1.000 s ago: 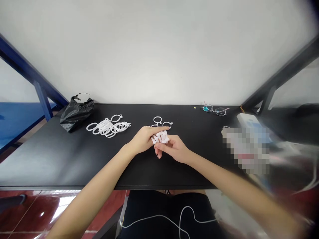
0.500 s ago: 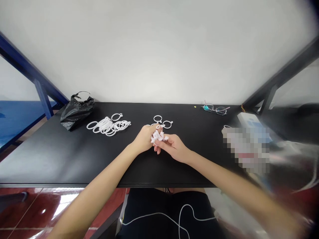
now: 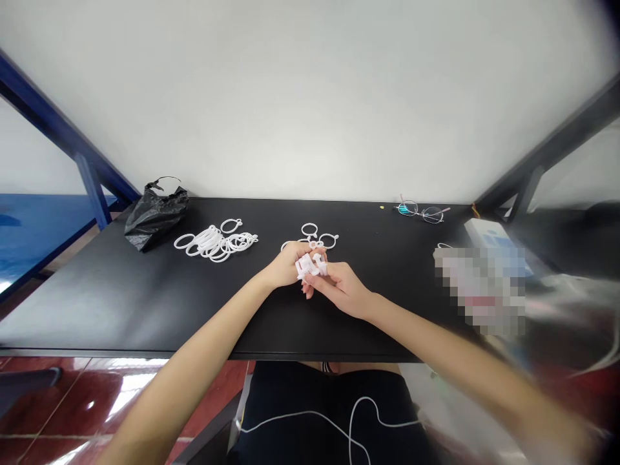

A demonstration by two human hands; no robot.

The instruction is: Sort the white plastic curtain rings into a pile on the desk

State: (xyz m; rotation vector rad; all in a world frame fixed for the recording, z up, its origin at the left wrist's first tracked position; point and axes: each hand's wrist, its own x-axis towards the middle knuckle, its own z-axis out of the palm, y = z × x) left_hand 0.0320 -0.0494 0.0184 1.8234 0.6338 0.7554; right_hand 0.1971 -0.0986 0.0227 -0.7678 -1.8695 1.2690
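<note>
A bunch of small white plastic pieces [image 3: 306,265] lies cupped between my two hands over the middle of the table; their exact kind is hard to make out. My left hand [image 3: 284,265] wraps them from the left, its thumb and fingers along the far side. From the right, my right hand [image 3: 341,287] closes on the same bunch, thumb on the near side. Just beyond the hands lie a few white rings with small eyelets [image 3: 309,230], partly hidden by my left hand. A larger pile of white rings [image 3: 213,243] rests on the table to the left.
A crumpled black plastic bag [image 3: 157,213] sits at the table's back left. Eyeglasses [image 3: 420,212] lie near the wall on the right. A white box [image 3: 489,236] and a blurred-out item [image 3: 479,290] stand at the right. A white cable [image 3: 300,413] crosses my lap.
Both hands stay together around the white pieces, which have shifted between the fingers. My left thumb and fingers have changed position slightly. The whole view has moved a little.
</note>
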